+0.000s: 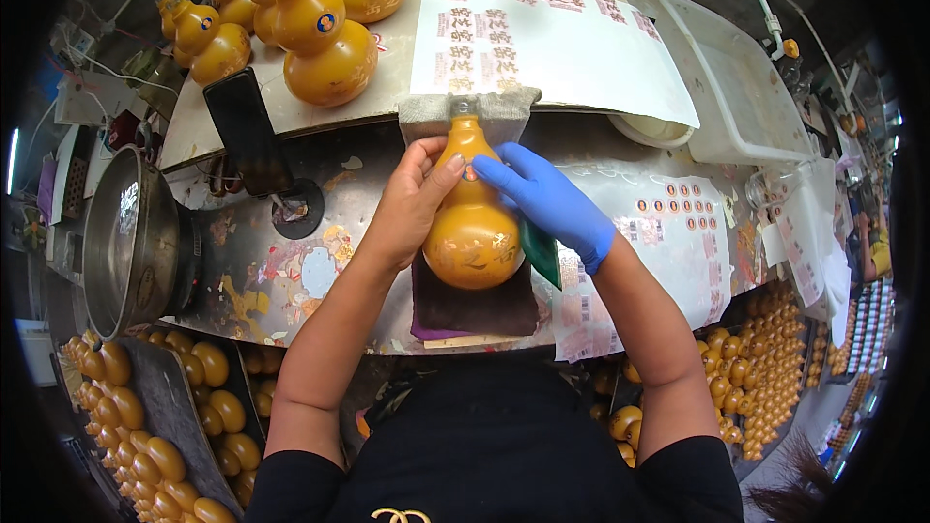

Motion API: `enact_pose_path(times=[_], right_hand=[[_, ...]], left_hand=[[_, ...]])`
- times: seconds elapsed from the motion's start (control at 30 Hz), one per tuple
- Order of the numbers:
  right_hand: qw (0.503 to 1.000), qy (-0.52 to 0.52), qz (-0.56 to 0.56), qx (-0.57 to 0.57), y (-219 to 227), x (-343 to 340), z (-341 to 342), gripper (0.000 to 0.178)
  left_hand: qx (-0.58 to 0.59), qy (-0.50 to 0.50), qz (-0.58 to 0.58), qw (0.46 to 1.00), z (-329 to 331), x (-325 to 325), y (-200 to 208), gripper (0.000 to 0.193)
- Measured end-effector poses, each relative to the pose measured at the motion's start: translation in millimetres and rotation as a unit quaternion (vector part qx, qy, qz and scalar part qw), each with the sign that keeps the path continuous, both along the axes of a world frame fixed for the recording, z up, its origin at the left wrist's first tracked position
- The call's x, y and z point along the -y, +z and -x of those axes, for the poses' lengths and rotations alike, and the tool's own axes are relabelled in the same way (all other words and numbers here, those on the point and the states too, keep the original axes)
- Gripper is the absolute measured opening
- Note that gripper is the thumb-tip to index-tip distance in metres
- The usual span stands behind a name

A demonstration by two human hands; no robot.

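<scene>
A yellow gourd-shaped bottle [475,242] with a clear neck lies on its side in front of me, its neck pointing away. The neck rests on a folded grey cloth [418,114], and the wide bulb is over a dark brown pad [475,308]. My bare left hand [418,196] is closed around the upper bulb's left side. My right hand [547,196], in a blue glove, grips the opposite side, its thumb at a small round sticker [471,173] on the bulb. A flat green piece [541,254] sticks out below the glove; I cannot tell whether it is held.
Several finished-looking gourd bottles [329,58] stand at the back left, by a phone [242,126] on a stand. Left is a metal pan [131,242]. Sticker sheets [693,252] lie right, with a white printed sheet [581,58] and plastic tub [736,77] behind.
</scene>
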State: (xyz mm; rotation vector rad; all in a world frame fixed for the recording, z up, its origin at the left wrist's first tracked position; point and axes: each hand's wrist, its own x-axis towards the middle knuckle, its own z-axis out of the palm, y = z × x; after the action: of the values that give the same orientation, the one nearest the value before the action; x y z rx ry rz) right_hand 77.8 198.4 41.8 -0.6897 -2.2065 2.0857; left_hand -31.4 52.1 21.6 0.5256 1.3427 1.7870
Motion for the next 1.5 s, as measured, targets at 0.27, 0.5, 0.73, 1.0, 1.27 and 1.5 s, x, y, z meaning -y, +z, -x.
enact_pose_path(times=[0.27, 0.5, 0.73, 1.0, 1.27, 1.5], right_hand=[[0.996, 0.000, 0.083, -0.037, -8, -3, -1, 0.047], [0.998, 0.015, 0.056, -0.002, -9, -12, 7, 0.052], [0.999, 0.007, -0.027, 0.015, 1, -3, 8, 0.058], [1.000, 0.015, 0.015, 0.013, -5, -7, 8, 0.054], [0.997, 0.044, -0.067, 0.002, 4, -8, 0, 0.057], [0.996, 0.057, -0.066, 0.015, 6, -9, 1, 0.060]], left_hand=[[0.016, -0.011, -0.026, 0.999, 2, 1, -4, 0.051], [0.135, -0.038, -0.034, 0.990, 12, -1, 9, 0.046], [0.019, 0.006, 0.015, 1.000, -2, -7, 10, 0.045], [-0.021, 0.010, 0.021, 0.999, 1, -8, 1, 0.039], [-0.083, -0.091, 0.030, 0.992, 15, 11, 8, 0.051], [-0.102, -0.122, -0.006, 0.987, 20, 12, 4, 0.055]])
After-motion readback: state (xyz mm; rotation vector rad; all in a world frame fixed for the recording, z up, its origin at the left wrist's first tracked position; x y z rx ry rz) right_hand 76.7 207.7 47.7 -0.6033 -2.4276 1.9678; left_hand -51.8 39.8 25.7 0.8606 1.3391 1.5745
